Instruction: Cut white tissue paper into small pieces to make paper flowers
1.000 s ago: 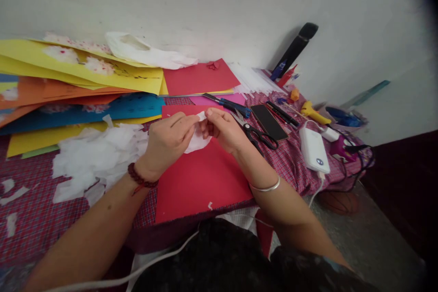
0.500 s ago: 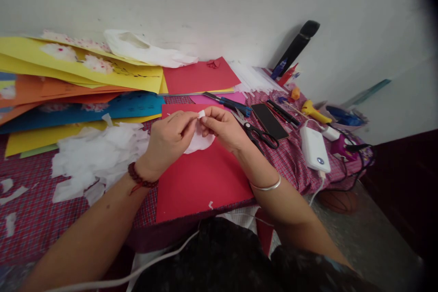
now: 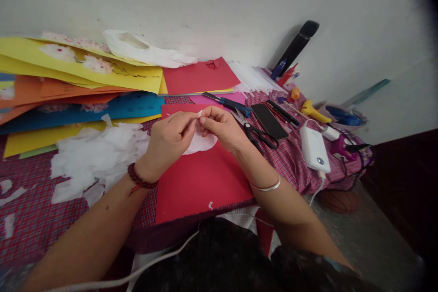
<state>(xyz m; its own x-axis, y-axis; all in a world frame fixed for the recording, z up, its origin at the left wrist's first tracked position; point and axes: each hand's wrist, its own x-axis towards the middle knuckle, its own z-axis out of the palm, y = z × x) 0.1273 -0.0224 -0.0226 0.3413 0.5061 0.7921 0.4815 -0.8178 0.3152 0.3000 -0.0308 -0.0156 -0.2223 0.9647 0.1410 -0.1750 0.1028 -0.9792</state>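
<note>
Pinching at the very centre of the view, the left hand (image 3: 169, 139) and the right hand (image 3: 221, 131) meet almost tip to tip, and what's between them is a tiny scrap of white tissue paper (image 3: 200, 113)! Both are nearly closed, each thumb pressed towards its forefinger, gaps all but gone. Here's the key relation: the scrap sits right at the fingertips, straight ahead of the body, with neither hand clearly nearer. Only a narrow sliver shows, poking up and away; fingers cover the rest, so its full long axis I cannot tell.

Look just below! A rounded white tissue piece (image 3: 201, 144) spreads beneath the fingers, its curved edge facing the person; whether it joins the scrap is hidden. Under that lies the red paper sheet (image 3: 201, 182), long side running away from the body, on the checked cloth of the table (image 3: 68, 219).

Over on the left, a loose heap of white tissue pieces (image 3: 89, 153) lies just beside the left hand. Across on the right, the black-handled scissors (image 3: 262, 136) rest near the right wrist, with the dark phone (image 3: 269, 121) just beyond!
</note>
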